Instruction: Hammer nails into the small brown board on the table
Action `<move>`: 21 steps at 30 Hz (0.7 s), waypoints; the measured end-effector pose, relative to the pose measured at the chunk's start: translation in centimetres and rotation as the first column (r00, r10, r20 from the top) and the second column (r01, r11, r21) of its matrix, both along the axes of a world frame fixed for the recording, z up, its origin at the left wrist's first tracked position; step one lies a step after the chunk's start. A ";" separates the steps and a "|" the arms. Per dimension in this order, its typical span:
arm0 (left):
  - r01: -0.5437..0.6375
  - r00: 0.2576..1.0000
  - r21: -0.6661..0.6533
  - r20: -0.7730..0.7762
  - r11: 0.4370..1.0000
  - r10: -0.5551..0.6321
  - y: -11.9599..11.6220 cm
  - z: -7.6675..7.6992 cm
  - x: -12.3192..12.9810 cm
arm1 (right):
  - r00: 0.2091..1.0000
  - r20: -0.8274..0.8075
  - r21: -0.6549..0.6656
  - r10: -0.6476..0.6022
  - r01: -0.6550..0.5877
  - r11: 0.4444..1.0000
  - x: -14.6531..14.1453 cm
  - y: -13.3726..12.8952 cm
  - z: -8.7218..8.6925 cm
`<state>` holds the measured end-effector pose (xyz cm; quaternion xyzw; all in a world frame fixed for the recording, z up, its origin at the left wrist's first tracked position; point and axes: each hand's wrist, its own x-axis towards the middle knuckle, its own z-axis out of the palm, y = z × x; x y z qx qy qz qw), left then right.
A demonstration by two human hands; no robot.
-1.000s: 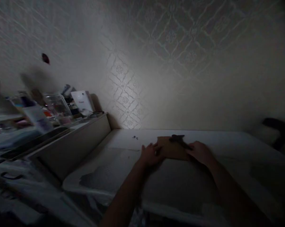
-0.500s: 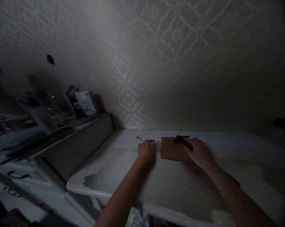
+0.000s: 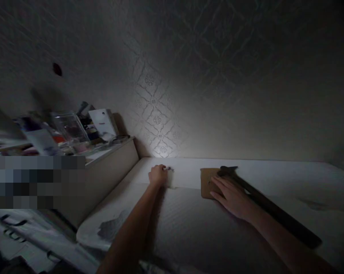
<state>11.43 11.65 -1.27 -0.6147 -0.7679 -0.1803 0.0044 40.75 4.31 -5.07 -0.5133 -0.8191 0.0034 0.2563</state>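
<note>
A brown board (image 3: 205,183), like cardboard or thin wood, lies flat on the white desk. On its right part rests my right hand (image 3: 230,196), palm down with fingers stretched out. Just beyond that hand lies a dark hammer (image 3: 277,211), its head by the board's far right corner and its long handle slanting toward me. Farther left, my left hand (image 3: 158,176) is curled, fingertips at a few small dark bits (image 3: 170,169) that resemble nails. Whatever its fingers pinch is too small to make out.
A patterned wall rises behind the white desk (image 3: 186,220). On the left, a higher cabinet (image 3: 111,163) carries a white box (image 3: 101,123), a clear plastic case (image 3: 70,127) and bottles. A grey patch (image 3: 111,228) marks the desk's left front.
My right hand has let go of the hammer, which now lies on the desk, and is flat on the board. My left hand has moved left to the small dark bits.
</note>
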 end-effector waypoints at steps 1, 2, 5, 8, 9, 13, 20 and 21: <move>0.007 1.000 -0.001 -0.004 1.000 -0.007 0.2 0.0 0.0 | 1.000 0.001 -0.006 0.002 -0.002 1.000 0.0 0.0 0.0; 0.014 1.000 -0.006 -0.007 1.000 -0.014 0.4 0.0 0.1 | 1.000 0.000 -0.011 0.005 -0.005 1.000 0.1 0.0 0.0; 0.020 1.000 -0.029 -0.011 0.999 -0.020 0.6 0.2 0.2 | 1.000 -0.014 -0.030 0.013 -0.013 0.999 0.1 0.1 0.1; 0.013 1.000 -0.019 0.002 1.000 -0.013 0.3 0.6 0.1 | 0.999 -0.026 -0.026 0.027 -0.028 0.999 0.1 0.1 0.1; 0.010 1.000 -0.010 0.013 1.000 -0.009 0.2 0.7 0.0 | 0.999 -0.029 -0.023 0.031 -0.032 0.999 0.1 0.1 0.1; 0.008 0.998 0.014 0.059 1.000 -0.009 -0.3 1.5 0.0 | 0.999 -0.030 -0.012 0.039 -0.039 0.999 0.1 0.1 0.1; 0.201 0.918 0.099 0.328 0.975 -0.222 -2.1 3.2 5.6 | 0.990 -0.128 0.048 0.058 -0.052 0.997 -0.2 0.1 0.9; 0.243 0.884 0.108 0.385 0.964 -0.266 -2.5 3.3 7.0 | 0.987 -0.155 0.073 0.051 -0.040 0.996 -0.1 0.1 1.2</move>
